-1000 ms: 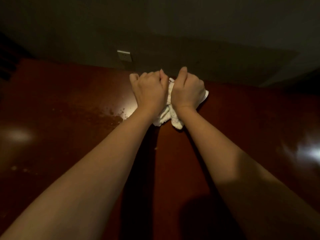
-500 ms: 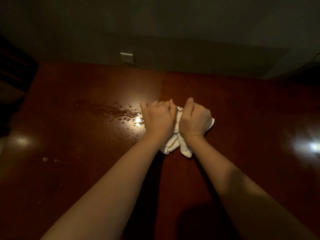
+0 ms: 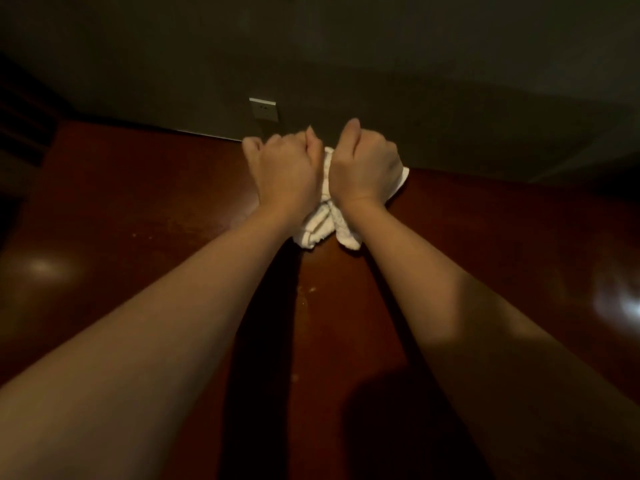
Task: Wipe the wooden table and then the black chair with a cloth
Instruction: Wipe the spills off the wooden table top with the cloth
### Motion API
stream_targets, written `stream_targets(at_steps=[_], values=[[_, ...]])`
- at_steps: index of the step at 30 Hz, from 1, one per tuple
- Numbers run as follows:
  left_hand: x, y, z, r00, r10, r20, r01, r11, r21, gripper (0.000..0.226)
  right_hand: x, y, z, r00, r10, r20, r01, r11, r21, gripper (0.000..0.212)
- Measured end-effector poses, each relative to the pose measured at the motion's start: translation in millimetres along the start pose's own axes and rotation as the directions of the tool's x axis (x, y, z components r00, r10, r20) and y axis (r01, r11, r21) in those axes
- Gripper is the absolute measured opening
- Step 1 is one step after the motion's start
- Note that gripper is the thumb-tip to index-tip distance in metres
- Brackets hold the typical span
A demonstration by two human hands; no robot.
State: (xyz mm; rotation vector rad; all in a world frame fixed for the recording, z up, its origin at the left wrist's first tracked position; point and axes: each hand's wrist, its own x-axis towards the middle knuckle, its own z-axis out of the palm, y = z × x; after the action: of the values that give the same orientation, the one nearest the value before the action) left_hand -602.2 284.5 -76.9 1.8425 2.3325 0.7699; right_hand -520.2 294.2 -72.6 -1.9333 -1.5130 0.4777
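A crumpled white cloth (image 3: 327,226) lies on the glossy reddish wooden table (image 3: 145,237), near its far edge by the wall. My left hand (image 3: 284,171) and my right hand (image 3: 367,168) sit side by side on the cloth, fingers curled down into it, both gripping it and pressing it onto the tabletop. Most of the cloth is hidden under the hands; its ends stick out toward me and at the right. No black chair can be made out for certain.
A dark wall rises right behind the table with a pale socket plate (image 3: 264,109) just left of the hands. A dark piece of furniture (image 3: 24,123) stands at the far left. Small specks (image 3: 304,292) lie on the table between my forearms.
Both hands pushed the cloth away from me, back to the table's far edge by the wall. The wet shiny patch seen left of the hands half a second ago no longer shows.
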Motion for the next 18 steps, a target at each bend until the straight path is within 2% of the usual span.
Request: stream_targets(at_steps=[6,11,18], values=[[40.7,-9.3,8.0,0.997,-0.058,-0.053,0.060,0.998,0.033,0.044,32.3,-24.6,21.1,1.000,0.005,-0.003,-0.005,0.999,0.047,0.049],[36.4,-10.3,5.5,0.992,-0.103,-0.067,0.105,0.994,0.024,0.046,27.0,-25.9,19.7,1.000,0.022,-0.010,-0.021,0.999,0.034,0.046],[2.1,-28.0,-14.1,1.000,-0.020,-0.019,0.020,1.000,0.024,0.043,-23.7,-25.3,19.2,0.995,0.051,-0.088,-0.049,0.999,0.021,0.047]])
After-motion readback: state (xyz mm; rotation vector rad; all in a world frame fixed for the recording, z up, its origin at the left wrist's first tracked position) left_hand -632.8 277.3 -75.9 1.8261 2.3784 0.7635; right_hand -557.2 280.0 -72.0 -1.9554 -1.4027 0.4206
